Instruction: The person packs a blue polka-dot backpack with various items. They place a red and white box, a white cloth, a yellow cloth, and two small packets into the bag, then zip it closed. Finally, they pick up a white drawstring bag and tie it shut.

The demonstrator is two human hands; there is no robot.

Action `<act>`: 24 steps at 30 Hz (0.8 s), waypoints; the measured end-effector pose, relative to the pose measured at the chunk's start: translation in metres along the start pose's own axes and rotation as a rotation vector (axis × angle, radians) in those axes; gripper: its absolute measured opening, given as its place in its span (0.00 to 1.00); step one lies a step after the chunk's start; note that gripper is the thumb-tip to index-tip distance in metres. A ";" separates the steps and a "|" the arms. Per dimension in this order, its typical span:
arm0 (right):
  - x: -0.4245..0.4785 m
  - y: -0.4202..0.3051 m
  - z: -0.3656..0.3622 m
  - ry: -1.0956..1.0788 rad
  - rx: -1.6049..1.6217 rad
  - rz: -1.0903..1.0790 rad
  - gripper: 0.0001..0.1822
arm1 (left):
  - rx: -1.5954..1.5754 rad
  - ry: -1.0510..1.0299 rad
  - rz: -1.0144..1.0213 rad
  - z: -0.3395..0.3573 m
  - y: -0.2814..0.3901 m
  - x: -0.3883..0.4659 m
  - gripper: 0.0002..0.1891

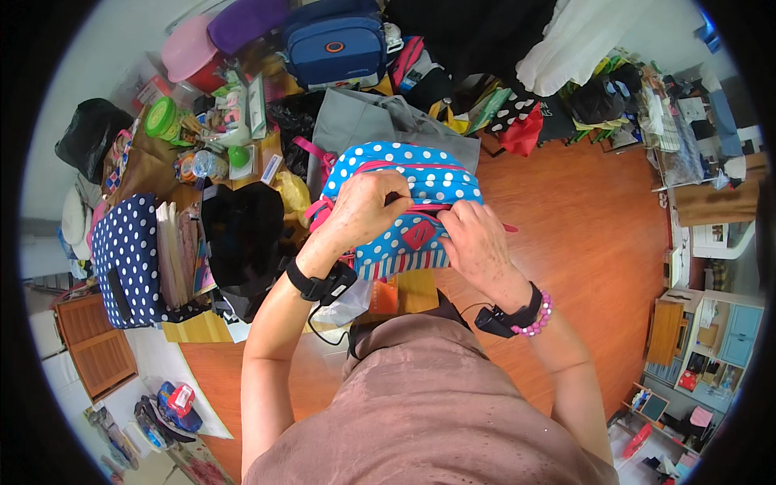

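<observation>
A blue backpack with white polka dots (379, 159) lies in front of me, with pink zippers, a pink diamond patch and a striped lower edge. At the left end of its front pocket zipper is my left hand (371, 203), thumb and fingers pinched together; what lies between them is hidden. My right hand (476, 239) grips the pocket's edge at the right end of the zipper, fingers curled over it. The pocket's mouth gapes slightly between the two hands. Under and behind the backpack lies a grey fabric bag (354, 115).
Left of the backpack are a black bag (242, 236), a navy polka-dot fabric box (127, 260) holding books, and a yellow plastic bag (293, 193). A blue school bag (336, 51) stands at the back. Jars and small items crowd the wooden table (200, 327). Wooden floor (576, 212) shows at right.
</observation>
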State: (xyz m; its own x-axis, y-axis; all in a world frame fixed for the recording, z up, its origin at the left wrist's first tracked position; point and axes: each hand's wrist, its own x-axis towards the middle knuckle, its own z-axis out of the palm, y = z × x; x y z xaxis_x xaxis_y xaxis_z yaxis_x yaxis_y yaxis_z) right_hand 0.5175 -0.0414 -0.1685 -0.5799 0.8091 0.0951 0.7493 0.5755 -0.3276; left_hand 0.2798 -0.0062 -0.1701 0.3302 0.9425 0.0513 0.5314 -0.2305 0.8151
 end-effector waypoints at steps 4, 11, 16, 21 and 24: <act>0.013 -0.002 -0.005 -0.073 -0.069 -0.272 0.14 | -0.041 0.034 0.020 0.003 -0.011 -0.009 0.03; 0.059 0.001 0.017 -0.947 0.550 -0.086 0.35 | -0.072 0.107 0.168 0.033 -0.014 -0.018 0.04; 0.074 -0.024 0.066 -1.079 0.854 0.012 0.39 | -0.083 0.098 0.120 0.025 -0.017 -0.034 0.04; 0.056 -0.047 0.079 -0.939 0.808 -0.100 0.29 | -0.194 0.591 -0.143 0.009 -0.035 -0.107 0.07; 0.046 -0.048 0.073 -0.988 0.740 -0.093 0.24 | -0.394 0.416 -0.329 0.037 -0.043 -0.148 0.11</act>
State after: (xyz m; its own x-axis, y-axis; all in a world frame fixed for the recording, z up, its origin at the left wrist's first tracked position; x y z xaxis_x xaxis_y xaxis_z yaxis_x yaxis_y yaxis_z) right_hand 0.4313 -0.0400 -0.2173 -0.8545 0.1478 -0.4981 0.5176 0.1606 -0.8404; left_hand 0.2371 -0.1444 -0.2340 -0.1717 0.9817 -0.0824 0.2015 0.1169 0.9725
